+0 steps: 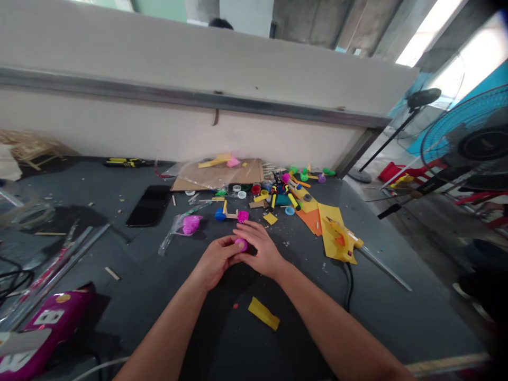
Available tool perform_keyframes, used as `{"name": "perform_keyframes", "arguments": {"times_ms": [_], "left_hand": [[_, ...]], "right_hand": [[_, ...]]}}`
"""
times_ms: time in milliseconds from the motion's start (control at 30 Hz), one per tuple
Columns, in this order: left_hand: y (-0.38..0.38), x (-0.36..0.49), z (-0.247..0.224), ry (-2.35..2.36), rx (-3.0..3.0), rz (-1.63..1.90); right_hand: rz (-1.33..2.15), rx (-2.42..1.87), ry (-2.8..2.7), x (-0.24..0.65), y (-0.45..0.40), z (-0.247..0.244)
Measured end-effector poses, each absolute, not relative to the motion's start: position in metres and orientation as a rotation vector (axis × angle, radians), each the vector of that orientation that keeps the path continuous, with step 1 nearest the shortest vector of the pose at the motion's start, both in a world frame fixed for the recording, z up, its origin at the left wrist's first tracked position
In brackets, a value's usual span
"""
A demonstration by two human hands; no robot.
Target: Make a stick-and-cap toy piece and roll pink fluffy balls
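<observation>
A small magenta piece (241,244) is held between both hands above the dark table. The fingers of my left hand (217,259) are closed on its left side, with the thumb near its top. My right hand (260,248) wraps round it from the right, its fingers bent over the far side. Just beyond my fingertips lies a small assembly with a blue cap (220,214) and a magenta cap (243,216) joined by light sticks. To the left is a clear bag with pink-purple clay (191,225). A yellow strip (263,314) lies nearer, between my forearms.
A yellow glue gun (343,235) rests on yellow paper at the right, its cord trailing forward. Pliers (283,196), caps and cardboard (218,177) lie behind. A phone (148,205) and a purple power strip (47,328) are left. A fan (476,140) stands right.
</observation>
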State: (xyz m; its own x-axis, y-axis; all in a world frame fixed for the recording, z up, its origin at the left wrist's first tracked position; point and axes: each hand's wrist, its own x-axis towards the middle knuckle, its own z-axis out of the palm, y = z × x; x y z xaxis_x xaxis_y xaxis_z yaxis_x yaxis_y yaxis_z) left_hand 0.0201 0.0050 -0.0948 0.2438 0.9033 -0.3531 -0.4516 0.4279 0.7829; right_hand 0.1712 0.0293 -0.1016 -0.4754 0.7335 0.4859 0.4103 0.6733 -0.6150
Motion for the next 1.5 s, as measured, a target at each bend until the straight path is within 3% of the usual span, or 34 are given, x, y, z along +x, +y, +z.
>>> {"name": "perform_keyframes", "arguments": {"times_ms": [967, 1500], "left_hand": [[0.005, 0.0188, -0.0922, 0.923, 0.547, 0.952], [0.0048, 0.0187, -0.0959, 0.905, 0.581, 0.999]], "right_hand": [[0.739, -0.877, -2.085, 0.1721, 0.0274, -0.0999], [0.673, -0.889, -2.043, 0.1706, 0.0276, -0.1]]}}
